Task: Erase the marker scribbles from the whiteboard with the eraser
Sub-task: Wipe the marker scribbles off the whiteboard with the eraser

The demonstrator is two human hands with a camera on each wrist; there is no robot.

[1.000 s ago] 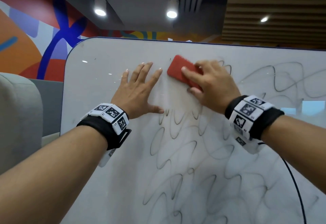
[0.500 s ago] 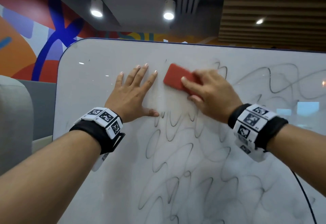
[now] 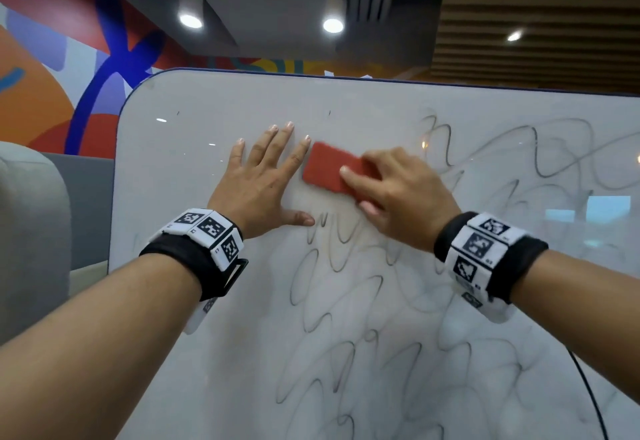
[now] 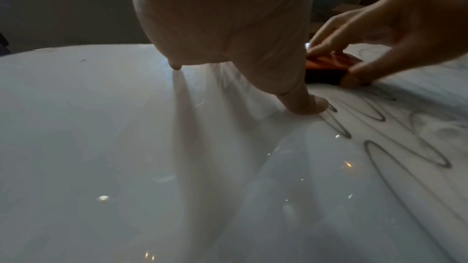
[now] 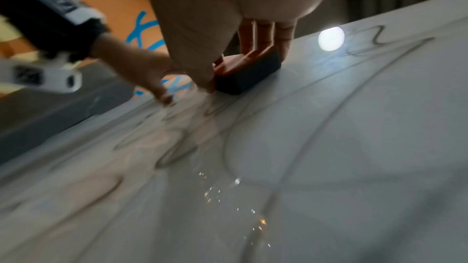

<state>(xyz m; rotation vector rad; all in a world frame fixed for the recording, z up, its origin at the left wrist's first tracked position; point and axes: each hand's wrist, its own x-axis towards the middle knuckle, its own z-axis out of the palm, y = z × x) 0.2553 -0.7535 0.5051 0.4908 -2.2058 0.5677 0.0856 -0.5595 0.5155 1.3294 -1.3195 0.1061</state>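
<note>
Near the upper middle of the head view, the right hand (image 3: 401, 197) is pressing the red eraser (image 3: 329, 171) flat against the whiteboard (image 3: 207, 301), its fingers (image 3: 356, 176) clamped over the back of the block and the thumb hooked under its lower edge, probably so the dark felt face seen in the right wrist view is sitting square on the surface. Just left of it, the left hand (image 3: 263, 183) is lying spread on the board, fingers apart and straight, the thumb stretched toward the nearest loops; I take it to be bracing the panel against the push of the wiping. The eraser is sitting just beside that hand's forefinger, on a pale patch that looks wiped. The marker scribbles (image 3: 346, 318) are filling the lower centre and running up the right side of the frame, so most of the job is seemingly waiting.
</note>
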